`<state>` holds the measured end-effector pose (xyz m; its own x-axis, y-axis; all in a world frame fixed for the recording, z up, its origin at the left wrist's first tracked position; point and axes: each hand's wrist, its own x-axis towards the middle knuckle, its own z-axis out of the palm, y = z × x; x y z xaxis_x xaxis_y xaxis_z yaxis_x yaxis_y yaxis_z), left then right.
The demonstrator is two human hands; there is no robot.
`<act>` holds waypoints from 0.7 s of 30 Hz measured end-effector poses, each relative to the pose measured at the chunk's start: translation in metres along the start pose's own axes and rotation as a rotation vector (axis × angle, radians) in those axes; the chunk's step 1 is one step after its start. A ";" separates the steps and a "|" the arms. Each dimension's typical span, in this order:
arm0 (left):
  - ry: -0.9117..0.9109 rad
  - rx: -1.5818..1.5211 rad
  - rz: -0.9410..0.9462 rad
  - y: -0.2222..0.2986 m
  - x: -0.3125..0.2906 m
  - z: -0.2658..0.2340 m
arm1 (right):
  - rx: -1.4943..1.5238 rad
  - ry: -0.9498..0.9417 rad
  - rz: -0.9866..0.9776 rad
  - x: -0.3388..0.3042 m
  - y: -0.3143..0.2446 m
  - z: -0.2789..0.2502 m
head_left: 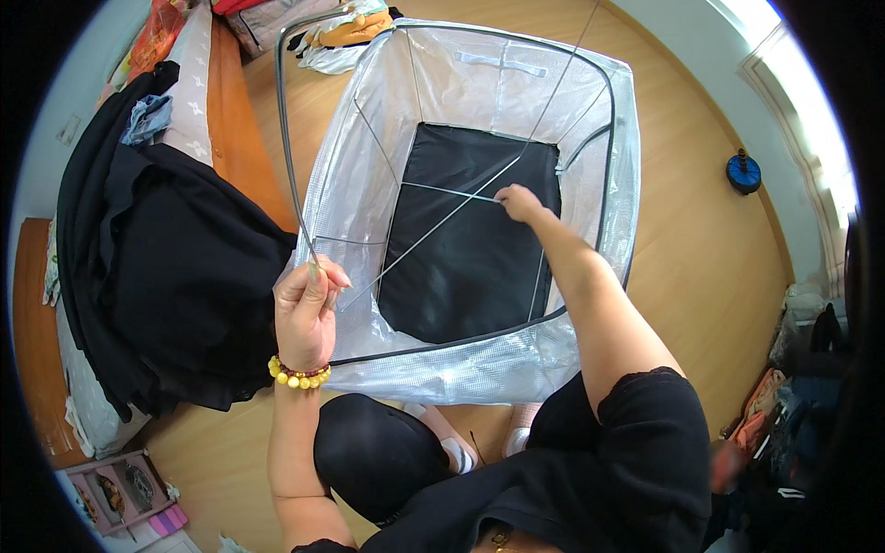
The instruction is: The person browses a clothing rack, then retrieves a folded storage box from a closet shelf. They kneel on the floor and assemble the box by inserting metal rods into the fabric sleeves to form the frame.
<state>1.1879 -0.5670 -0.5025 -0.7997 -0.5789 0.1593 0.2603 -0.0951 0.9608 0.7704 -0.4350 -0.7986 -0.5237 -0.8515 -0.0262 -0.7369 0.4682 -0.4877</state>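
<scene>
So the big silver see-through fabric box (479,380) was standing on the wood floor (682,230) right in front of the person, open at the top, with black trim round the rim and a black panel (461,267) across the bottom. A pale strap handle (502,64) sat on its far wall.

Left hand (312,300) was at the near left corner of the box, thumb and fingertips pinching the lower end of a bent metal rod (288,138). That rod went up along the left side and hooked over to the right at the far end. Yellow bead bracelet (300,375) on that wrist.

Right hand (522,202) was reaching inside the box, fingers closed on the right end of a thin rod (449,192). A longer thin rod (419,238) crossed that one on a slant, from near left to far right.

As for labels, the only print I could spot was the little pale motifs on the bed sheet (192,88) over on the left, too small to make out. Black cloth (198,276) was draped near there, clothes (346,39) were heaped past the far left corner, and a blue-and-black wheel (742,172) was on the floor, well off to the right.
</scene>
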 end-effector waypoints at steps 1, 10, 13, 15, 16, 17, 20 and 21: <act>0.013 0.002 0.007 -0.001 0.000 0.001 | -0.074 -0.076 0.092 -0.004 -0.008 0.004; -0.045 -0.177 -0.203 -0.024 0.003 0.029 | -0.299 -0.330 0.177 0.013 -0.039 -0.028; -0.170 -0.184 -0.249 -0.044 0.004 0.039 | -0.121 -0.526 0.506 0.024 -0.040 -0.057; -0.165 -0.218 -0.312 -0.052 0.000 0.040 | 0.287 -0.266 0.790 0.028 -0.071 -0.080; -0.213 -0.294 -0.354 -0.065 0.004 0.053 | 0.315 -0.256 0.935 0.027 -0.034 -0.100; -0.231 -0.307 -0.377 -0.074 0.004 0.058 | 0.352 -0.154 0.914 0.022 -0.035 -0.104; -0.292 -0.330 -0.458 -0.088 -0.002 0.068 | 0.455 0.150 0.832 -0.002 -0.050 -0.124; -0.311 -0.346 -0.475 -0.094 -0.004 0.070 | 0.488 0.250 0.795 -0.010 -0.060 -0.134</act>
<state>1.1287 -0.4994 -0.5779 -0.9757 -0.1542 -0.1554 -0.0414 -0.5671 0.8226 0.7629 -0.4228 -0.6523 -0.9105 -0.2264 -0.3459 0.1016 0.6885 -0.7181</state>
